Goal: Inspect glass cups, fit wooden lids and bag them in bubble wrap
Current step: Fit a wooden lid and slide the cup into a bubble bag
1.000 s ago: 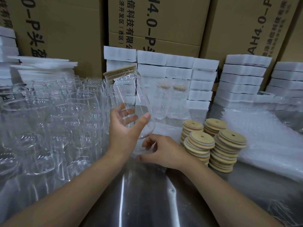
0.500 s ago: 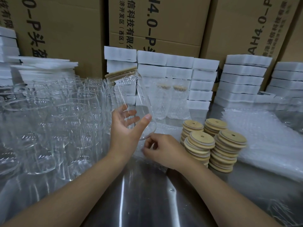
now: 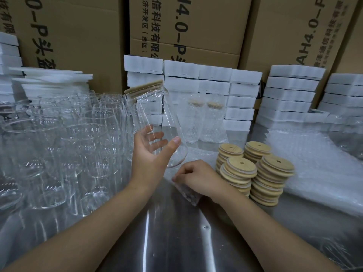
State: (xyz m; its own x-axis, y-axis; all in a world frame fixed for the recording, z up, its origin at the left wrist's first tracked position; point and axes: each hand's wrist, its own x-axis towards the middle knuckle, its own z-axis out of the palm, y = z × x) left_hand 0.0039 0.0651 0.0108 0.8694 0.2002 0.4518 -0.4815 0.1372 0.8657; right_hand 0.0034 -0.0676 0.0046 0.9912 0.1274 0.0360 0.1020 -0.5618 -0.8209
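- Glass cup (image 3: pixel 157 114) is up in the air over the middle of the table, tilted, with its mouth high to the left and its base low to the right.
- A wooden lid (image 3: pixel 144 88) closes the mouth of this glass cup and lies flat on the rim.
- The left hand (image 3: pixel 151 154) holds the cup round its lower part. The thumb lies across the near side and the fingers show through the glass on the far side.
- The right hand (image 3: pixel 198 176) is low on the metal table (image 3: pixel 167 242), near the cup's base, knuckles up. Its fingers are curled under and pinch the edge of a bubble wrap bag (image 3: pixel 185 191), which lies on the metal beneath the hand.
- Four stacks of spare lids (image 3: pixel 273 169) stand just beside the right hand, on its right. Each top lid has a small hole.
- Bare cups (image 3: pixel 59 146) stand close together and upright over the left part of the table.
- Two wrapped cups (image 3: pixel 204 122), lidded and upright, stand at the back, in front of the white foam blocks (image 3: pixel 198 72).
- A heap of bubble wrap (image 3: pixel 314 169) covers the right side of the table.
- Cardboard boxes (image 3: pixel 196 26) with printed letters stand behind everything.
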